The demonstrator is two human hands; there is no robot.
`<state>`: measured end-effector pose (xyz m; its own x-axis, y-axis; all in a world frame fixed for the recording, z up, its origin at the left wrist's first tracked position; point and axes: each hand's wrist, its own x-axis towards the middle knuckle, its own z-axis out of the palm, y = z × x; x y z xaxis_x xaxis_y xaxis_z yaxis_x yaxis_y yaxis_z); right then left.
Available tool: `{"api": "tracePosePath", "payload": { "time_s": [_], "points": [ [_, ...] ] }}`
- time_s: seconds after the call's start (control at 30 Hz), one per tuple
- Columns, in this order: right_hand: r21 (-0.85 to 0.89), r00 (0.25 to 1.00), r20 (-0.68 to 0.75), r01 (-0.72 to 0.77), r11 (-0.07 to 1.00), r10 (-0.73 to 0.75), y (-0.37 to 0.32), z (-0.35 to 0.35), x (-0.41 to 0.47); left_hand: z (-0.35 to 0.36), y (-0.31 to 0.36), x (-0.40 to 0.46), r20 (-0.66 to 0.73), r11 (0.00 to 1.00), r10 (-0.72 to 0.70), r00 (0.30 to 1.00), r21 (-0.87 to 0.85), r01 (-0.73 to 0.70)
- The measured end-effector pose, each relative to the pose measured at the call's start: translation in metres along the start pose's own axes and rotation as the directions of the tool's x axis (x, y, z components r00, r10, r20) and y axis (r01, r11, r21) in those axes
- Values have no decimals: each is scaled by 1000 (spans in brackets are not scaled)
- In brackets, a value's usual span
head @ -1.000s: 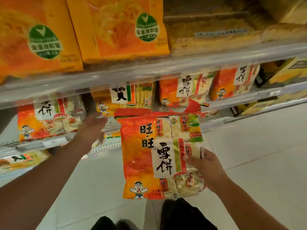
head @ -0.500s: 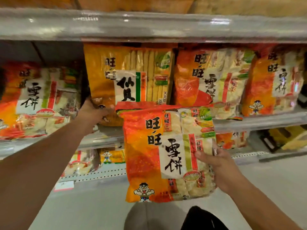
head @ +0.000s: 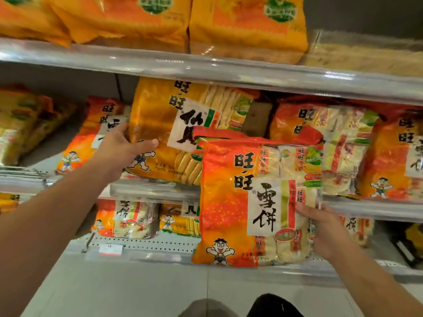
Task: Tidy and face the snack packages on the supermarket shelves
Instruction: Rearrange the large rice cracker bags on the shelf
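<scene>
Front and centre is the red-orange rice cracker bag (head: 256,202), held upright in the air in front of the middle shelf (head: 377,208), label facing out. The right hand (head: 329,229) pinches it at its lower right edge, thumb across the front, fingers hidden behind. It looks light and puffy, a crinkly film bag full of brittle crackers, so squeezing the middle would likely crush them. The sealed edges or a flat palm under the base seem the safer places to take hold, since that glossy film could slip.

Just up and left of that bag, the yellow cracker bag (head: 183,131) stands on the middle shelf, leaning a little. The left hand (head: 123,147) grips its lower left edge, thumb laid across the front. Same soft, fragile pack, I would judge.

Left of the yellow one, a neighbouring red bag (head: 91,138) leans against it. To the right of the held bag, more red bags (head: 338,143) stand on the same shelf. Above sit big orange packs (head: 247,26); below, the lower shelf (head: 146,245) carries smaller bags behind a perforated rail.
</scene>
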<state>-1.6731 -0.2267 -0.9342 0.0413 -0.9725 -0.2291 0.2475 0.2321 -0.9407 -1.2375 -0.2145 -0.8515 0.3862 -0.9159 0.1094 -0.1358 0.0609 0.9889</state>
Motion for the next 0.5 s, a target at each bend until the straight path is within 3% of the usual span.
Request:
{"api": "tracePosePath", "payload": {
  "time_s": [0.3,0.5],
  "points": [
    [-3,997,43,62,998,-62,-30,54,37,-107,-37,-51,-164,987,-104,981,-139,81],
    [63,983,105,141,988,-147,-55,113,67,-146,-67,-79,-197,979,-148,969,-169,115]
  ]
}}
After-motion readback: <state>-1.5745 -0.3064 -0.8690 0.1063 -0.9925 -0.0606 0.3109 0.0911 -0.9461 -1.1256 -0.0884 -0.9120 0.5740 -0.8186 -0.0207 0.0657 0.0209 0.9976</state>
